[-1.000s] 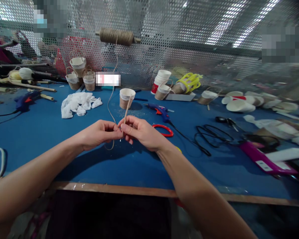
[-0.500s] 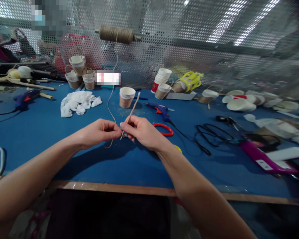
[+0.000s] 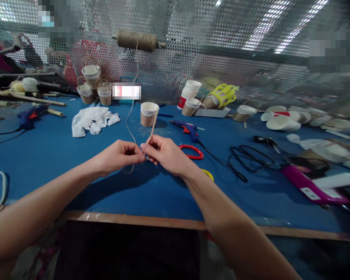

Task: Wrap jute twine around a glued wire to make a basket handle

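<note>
My right hand [image 3: 165,153] pinches a thin tan cord [image 3: 152,130], which looks twine-wrapped and points up towards the cup behind it. My left hand [image 3: 124,155] is closed at the cord's lower end, thumb against forefinger, on jute twine [image 3: 130,126]. This twine runs down from a spool [image 3: 137,41] on the mesh and loops below the left hand. The fingertips of both hands almost meet and hide the exact join. Beyond them stands a twine-covered cup [image 3: 148,118] with a white rim. A red looped handle [image 3: 194,157] lies beside my right hand.
A blue glue gun [image 3: 189,130] with a black cable lies to the right. White lace cloth [image 3: 90,121] and several small handled baskets [image 3: 105,95] sit at back left. Stacked paper cups [image 3: 190,93] stand at the rear. A yellow curved piece [image 3: 208,175] shows beside my right wrist.
The cord in my right hand has tilted more upright, its top now overlapping the cup. My left fingertips have shifted slightly right, covering the cord's lower end.
</note>
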